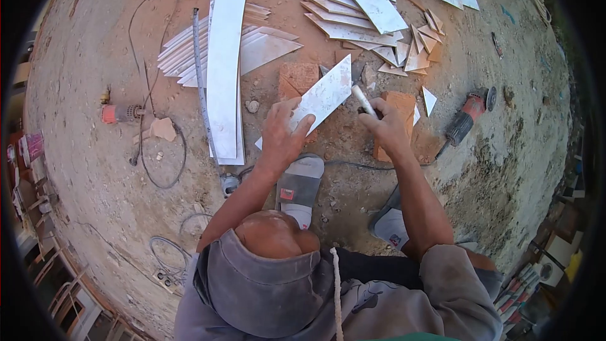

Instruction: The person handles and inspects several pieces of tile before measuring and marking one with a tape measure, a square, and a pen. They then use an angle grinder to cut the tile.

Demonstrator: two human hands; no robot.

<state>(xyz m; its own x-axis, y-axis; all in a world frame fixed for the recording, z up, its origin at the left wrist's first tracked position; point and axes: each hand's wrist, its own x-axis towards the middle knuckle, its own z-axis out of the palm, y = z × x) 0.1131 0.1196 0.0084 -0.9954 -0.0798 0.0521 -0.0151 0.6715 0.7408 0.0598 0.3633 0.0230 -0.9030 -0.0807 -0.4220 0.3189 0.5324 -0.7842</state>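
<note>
My left hand grips a white tile strip with slanted ends, thumb on its top face and fingers along the far edge. The strip is tilted, its upper tip pointing away to the right. Closed in my right hand is a short white rod-shaped tool with a dark part by the fingers. Its pale tip is close to the strip's right edge. Behind the strip lies a reddish brick, and another brick is under and beside my right hand.
Long white tiles lie left beside an extended tape measure. More cut tiles are stacked at the back. An angle grinder with a disc rests right; a red power tool and cables lie left.
</note>
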